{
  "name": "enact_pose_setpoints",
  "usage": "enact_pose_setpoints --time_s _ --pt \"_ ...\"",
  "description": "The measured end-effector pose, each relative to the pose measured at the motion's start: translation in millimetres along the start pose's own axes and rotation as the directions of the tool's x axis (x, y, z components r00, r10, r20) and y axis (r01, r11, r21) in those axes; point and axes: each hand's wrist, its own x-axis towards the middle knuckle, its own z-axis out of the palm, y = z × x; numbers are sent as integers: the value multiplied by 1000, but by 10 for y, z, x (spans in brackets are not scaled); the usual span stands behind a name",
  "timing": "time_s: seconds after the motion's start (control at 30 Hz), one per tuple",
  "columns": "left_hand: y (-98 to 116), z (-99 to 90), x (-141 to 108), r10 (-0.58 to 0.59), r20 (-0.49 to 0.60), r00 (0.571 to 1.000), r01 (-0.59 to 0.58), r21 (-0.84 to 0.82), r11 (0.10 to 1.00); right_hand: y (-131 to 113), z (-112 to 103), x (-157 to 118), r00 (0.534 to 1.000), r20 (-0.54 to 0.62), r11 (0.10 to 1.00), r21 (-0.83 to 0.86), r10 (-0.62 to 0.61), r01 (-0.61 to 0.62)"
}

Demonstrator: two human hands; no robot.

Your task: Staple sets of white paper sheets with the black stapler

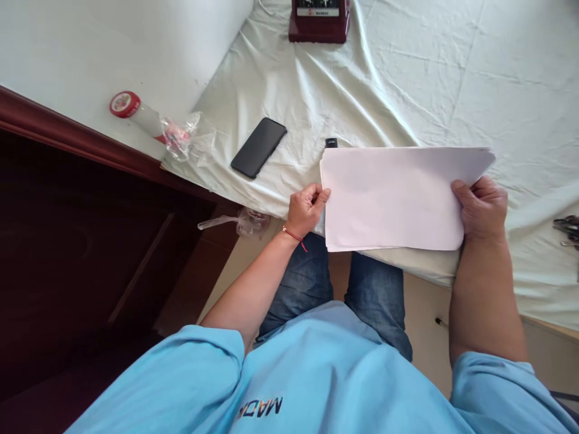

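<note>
A small stack of blank white paper sheets (392, 199) spans the space between my hands, over the table's near edge. My left hand (307, 210), with a thin red string at the wrist, grips the stack's left edge, its thumb on top. On the opposite side my right hand (483, 206) clasps the right edge, thumb lying across the upper face and fingers underneath. The sheets' corners are slightly out of line at the left and bottom. A small black object (332, 143) pokes out behind the top left corner; the rest of it is hidden.
A black phone (259, 147) lies on the pale, wrinkled tablecloth (407, 78). Left of it are a red-capped clear container (140, 114) and crumpled plastic (190, 138). A dark red stand (319, 24) is at the back. Black items (567, 229) lie at the right edge.
</note>
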Motion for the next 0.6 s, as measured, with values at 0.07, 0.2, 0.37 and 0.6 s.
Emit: enact_pose_setpoints --time_s 0.07,0.2,0.37,0.6 --pt "-9 -3 0 -8 80 997 11 -35 999 20 4 15 1000 -10 1000 -17 -18 18" --pt "-16 12 18 -12 78 997 10 21 1000 30 10 23 999 13 996 -73 -44 45" --pt "11 14 26 40 -7 999 -39 101 994 5 24 7 997 39 991 -116 -66 71" --pt "4 -1 15 14 106 994 -18 39 999 26 32 16 996 0 989 -116 -94 93"
